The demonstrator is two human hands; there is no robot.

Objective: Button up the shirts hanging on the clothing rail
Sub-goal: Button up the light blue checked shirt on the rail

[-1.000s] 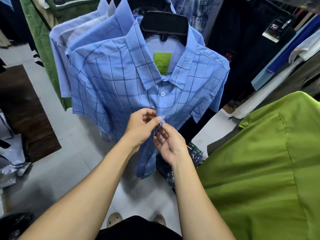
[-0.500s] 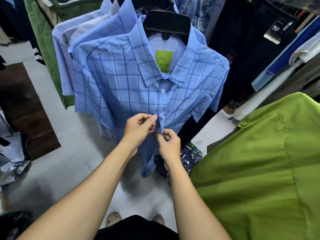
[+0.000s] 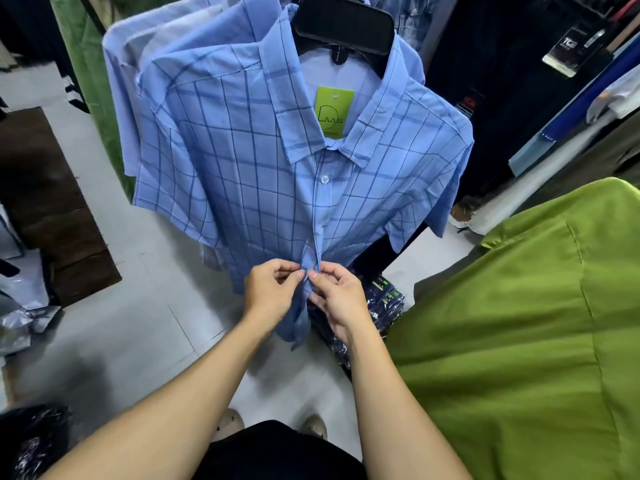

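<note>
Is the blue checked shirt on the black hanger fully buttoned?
No, partly. The blue checked shirt is closed from its white button down to the left hand and right hand pinching the placket; below, the edges part.

12 o'clock: you read "Dms" on the checked shirt's (image 3: pixel 242 174) green tag (image 3: pixel 334 110). 2 o'clock: black hangtag (image 3: pixel 562 51), "TC"; rest illegible.
</note>
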